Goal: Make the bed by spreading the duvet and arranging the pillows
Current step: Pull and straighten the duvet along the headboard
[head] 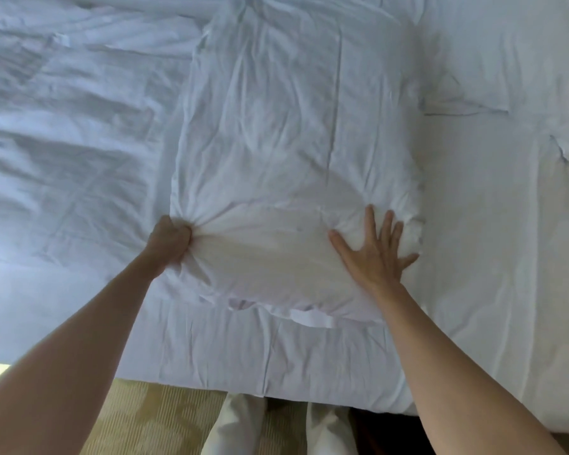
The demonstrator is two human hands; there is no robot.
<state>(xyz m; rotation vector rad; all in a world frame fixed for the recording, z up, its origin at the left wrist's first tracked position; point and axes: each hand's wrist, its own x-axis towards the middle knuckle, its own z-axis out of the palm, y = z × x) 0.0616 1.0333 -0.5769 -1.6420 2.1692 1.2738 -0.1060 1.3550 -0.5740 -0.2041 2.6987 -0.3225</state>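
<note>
A single head-worn camera looks steeply down from close above the bed's edge (276,382) — the left hand (170,243) and right hand (376,254) mid-frame, floor (165,418) below them.

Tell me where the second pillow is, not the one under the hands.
In the head view, the second pillow lies at the top right on the sheet, right of the pillow being handled and apart from both hands.
</note>
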